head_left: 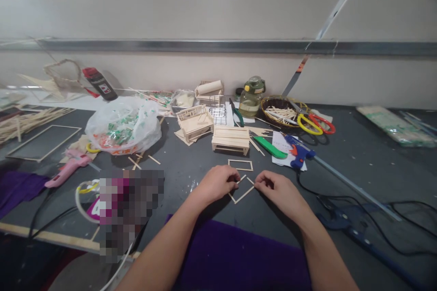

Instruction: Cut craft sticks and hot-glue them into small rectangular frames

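Several thin wooden sticks [244, 194] form a small, tilted four-sided frame on the dark table, with a gap at its far corner. On the frame's left side, my left hand [217, 185] pinches a stick, and part of that stick is hidden under the fingers. My right hand [278, 191] has thumb and fingers closed at the right corner, where two sticks meet. Just beyond lies a finished-looking small rectangular wooden frame [240, 165], touched by neither hand. Behind it stands a miniature slatted wooden bench [231, 139].
A blue glue gun [300, 152] with a long glue stick and cable lies to the right, near a green utility knife [270, 147] and scissors [310, 123]. A plastic bag [150, 122] of scraps and a pink glue gun [70, 168] are left. Purple cloth [239, 254] covers the near edge.
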